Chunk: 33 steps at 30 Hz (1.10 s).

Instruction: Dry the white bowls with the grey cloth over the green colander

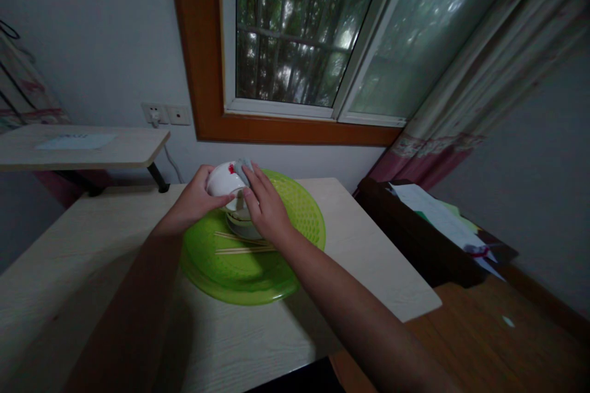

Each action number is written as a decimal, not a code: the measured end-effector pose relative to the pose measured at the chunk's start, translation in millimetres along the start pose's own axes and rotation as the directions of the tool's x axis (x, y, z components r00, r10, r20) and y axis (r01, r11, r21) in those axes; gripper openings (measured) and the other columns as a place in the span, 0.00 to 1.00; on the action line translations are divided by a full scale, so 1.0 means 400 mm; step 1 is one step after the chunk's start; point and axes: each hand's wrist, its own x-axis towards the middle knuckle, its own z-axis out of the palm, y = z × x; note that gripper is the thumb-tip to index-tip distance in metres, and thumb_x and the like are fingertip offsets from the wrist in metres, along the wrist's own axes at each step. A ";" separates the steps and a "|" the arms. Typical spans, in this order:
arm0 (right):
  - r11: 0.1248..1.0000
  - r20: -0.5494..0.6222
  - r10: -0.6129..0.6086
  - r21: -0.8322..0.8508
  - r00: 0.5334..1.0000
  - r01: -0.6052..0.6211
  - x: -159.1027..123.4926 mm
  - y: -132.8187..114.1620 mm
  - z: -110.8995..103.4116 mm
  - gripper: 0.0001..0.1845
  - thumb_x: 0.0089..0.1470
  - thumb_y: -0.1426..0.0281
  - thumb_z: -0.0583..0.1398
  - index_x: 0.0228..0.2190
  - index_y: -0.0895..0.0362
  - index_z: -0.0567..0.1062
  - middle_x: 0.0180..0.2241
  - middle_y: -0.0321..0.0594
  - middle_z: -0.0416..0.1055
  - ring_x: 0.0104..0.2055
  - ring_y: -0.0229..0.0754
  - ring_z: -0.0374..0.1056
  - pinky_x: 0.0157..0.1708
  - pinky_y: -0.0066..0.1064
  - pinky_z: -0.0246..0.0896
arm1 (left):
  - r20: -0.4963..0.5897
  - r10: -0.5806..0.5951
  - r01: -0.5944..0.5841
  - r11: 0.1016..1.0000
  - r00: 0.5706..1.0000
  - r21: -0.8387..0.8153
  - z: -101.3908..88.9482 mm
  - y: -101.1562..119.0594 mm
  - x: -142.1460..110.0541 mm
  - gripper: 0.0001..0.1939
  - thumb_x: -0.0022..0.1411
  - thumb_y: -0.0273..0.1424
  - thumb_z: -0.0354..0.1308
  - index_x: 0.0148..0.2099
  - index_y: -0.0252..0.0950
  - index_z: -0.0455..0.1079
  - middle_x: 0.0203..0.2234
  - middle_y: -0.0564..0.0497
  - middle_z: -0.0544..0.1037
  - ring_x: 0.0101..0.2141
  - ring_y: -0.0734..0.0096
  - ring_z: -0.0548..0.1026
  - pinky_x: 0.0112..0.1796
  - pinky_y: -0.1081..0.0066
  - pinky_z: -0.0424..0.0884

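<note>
My left hand (196, 199) grips a white bowl (224, 179) with a red mark, tilted on its side above a green plastic basin (295, 209). My right hand (265, 209) presses a small grey cloth (243, 167) against the bowl's upper side, fingers closed on the cloth. Under the held bowl, other pale bowls (239, 224) sit stacked in the basin. A pair of wooden chopsticks (235, 244) lies across the basin beside them.
The basin stands on a light wooden table (83, 270). A dark box with papers (428, 227) sits to the right on a brown floor. A small side table (92, 147) is at the left, a wall socket (166, 114) and window behind.
</note>
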 end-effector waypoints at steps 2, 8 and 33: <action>0.996 -0.021 0.077 0.046 0.997 -0.076 0.000 0.018 0.005 0.27 0.71 0.61 0.46 0.68 0.49 0.57 0.69 0.40 0.56 0.72 0.42 0.51 0.71 0.45 0.48 | -0.031 -0.006 0.003 0.997 1.000 -0.071 -0.004 -0.011 0.005 0.34 0.46 0.38 0.72 0.52 0.37 0.61 0.47 0.47 0.72 0.47 0.59 0.74 0.46 0.62 0.72; 0.982 -0.024 0.179 0.066 0.984 -0.177 -0.003 0.041 0.020 0.29 0.71 0.58 0.45 0.68 0.52 0.58 0.67 0.42 0.60 0.69 0.45 0.57 0.70 0.46 0.51 | -0.087 -0.053 0.035 0.980 0.995 -0.196 -0.006 -0.013 0.005 0.33 0.48 0.38 0.71 0.52 0.38 0.60 0.46 0.48 0.72 0.45 0.61 0.74 0.46 0.63 0.72; 0.973 -0.069 0.202 0.124 0.977 -0.193 -0.001 0.052 0.020 0.29 0.71 0.55 0.44 0.65 0.53 0.64 0.65 0.43 0.64 0.68 0.43 0.59 0.69 0.44 0.52 | -0.024 0.006 -0.007 0.999 1.000 -0.038 -0.004 -0.016 0.007 0.34 0.47 0.38 0.71 0.53 0.37 0.61 0.49 0.45 0.73 0.49 0.58 0.74 0.47 0.61 0.72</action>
